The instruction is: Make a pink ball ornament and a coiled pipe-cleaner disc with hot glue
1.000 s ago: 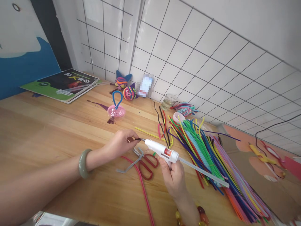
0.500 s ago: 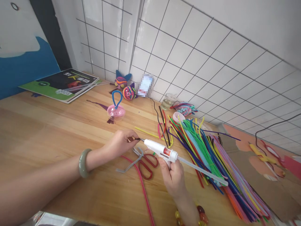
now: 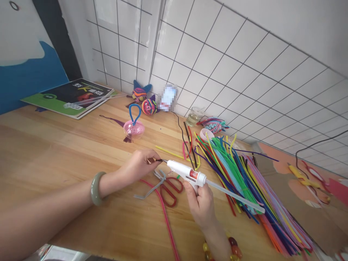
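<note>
In my right hand (image 3: 202, 204) is a white hot glue gun (image 3: 181, 170), its nozzle pointing left. A clear glue stick (image 3: 236, 195) sticks out of its back end. My left hand (image 3: 141, 163) pinches a small dark piece (image 3: 157, 160) right at the nozzle tip; what kind of piece it is I cannot make out. Under the gun lie red-handled scissors (image 3: 170, 192) and a bent grey pipe cleaner (image 3: 152, 189). Beyond my left hand rests a pink, clear-bottomed capsule (image 3: 134, 128) with a blue pipe-cleaner loop (image 3: 135, 115) and a dark tassel.
To the right spreads a large bundle of coloured pipe cleaners (image 3: 233, 170), beside cardboard (image 3: 304, 214) bearing a yellow glue gun (image 3: 301, 175). Striped craft figures (image 3: 149, 106), a phone (image 3: 168, 98) and a glass jar (image 3: 195, 116) stand along the tiled wall. Magazines (image 3: 73, 96) lie at the back left.
Both hands and the glue gun hold nearly the same position; the nozzle stays at the dark piece. The view has shifted very slightly.
</note>
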Demonstrator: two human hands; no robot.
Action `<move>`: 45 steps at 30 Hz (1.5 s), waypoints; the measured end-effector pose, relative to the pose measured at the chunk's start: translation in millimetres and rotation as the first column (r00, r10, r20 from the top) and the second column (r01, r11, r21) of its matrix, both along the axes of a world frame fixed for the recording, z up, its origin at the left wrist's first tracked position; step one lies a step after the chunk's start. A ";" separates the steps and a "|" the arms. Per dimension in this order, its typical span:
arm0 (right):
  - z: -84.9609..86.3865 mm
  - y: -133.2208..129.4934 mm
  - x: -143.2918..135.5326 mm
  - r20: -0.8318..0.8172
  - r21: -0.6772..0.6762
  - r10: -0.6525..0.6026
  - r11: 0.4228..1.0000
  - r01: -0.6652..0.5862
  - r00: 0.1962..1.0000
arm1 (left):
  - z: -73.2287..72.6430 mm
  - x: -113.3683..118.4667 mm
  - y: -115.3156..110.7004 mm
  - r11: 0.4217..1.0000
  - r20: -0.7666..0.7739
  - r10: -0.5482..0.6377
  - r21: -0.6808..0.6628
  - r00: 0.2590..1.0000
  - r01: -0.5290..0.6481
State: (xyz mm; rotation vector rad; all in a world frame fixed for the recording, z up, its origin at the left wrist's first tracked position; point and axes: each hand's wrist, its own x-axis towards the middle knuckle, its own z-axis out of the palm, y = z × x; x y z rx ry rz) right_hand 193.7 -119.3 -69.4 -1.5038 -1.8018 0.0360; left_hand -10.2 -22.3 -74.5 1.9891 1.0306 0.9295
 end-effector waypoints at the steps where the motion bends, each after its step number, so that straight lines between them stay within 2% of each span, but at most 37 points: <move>1: 0.1 0.0 0.0 -0.004 -0.003 0.003 1.000 -0.003 1.000 | -0.1 0.1 0.1 1.000 -0.001 -0.001 0.000 1.000 0.001; 18: -1.9 -1.6 1.4 -0.005 -0.030 0.000 1.000 0.000 1.000 | -1.5 0.5 0.2 1.000 -0.002 0.008 0.022 1.000 -0.008; 32: -0.3 -0.9 1.3 0.024 0.006 -0.024 1.000 0.024 0.999 | -2.6 0.3 0.9 1.000 0.003 -0.008 0.026 1.000 0.008; 45: 0.1 -0.7 1.7 -0.006 -0.047 -0.010 0.999 0.009 1.000 | -5.5 0.5 2.0 1.000 -0.005 0.001 0.027 1.000 -0.001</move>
